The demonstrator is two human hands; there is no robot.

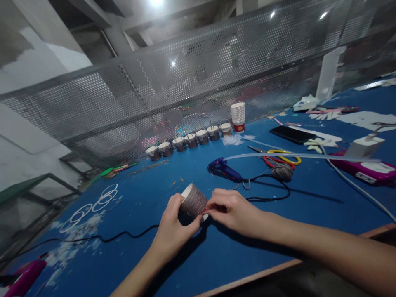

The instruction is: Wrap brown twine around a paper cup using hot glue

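I find both hands low over the near part of the blue desk (309, 214), working on one paper cup (193, 201) held on its side just above the surface. My left hand (172, 228) is curled round the cup from below and behind, fingers closed on its wall; my right hand (230, 209) meets it from the other side, fingertips pinched shut at the cup's base edge, where a sliver of red shows. The cup's outer wall reads as covered in fine grey-brown banding, apparently wound cord, and its white rim faces away to the left. I judge the covering near complete on this piece, with the base edge the part in hand; whether it is fixed down I cannot tell. Just beyond lies a blue glue gun (223, 169), its black cord (272, 194) looping across the desk towards a dark ball of cord (282, 173), with scissors (283, 157) beside it. To the left lie white rings (93, 204) and pale scraps. Further back a row of covered cups (188, 141) stands along the perforated metal screen (173, 90), seven as far as I can count, which I take as finished work. A stack of plain white cups (238, 116) at the row's right end suggests more remain.
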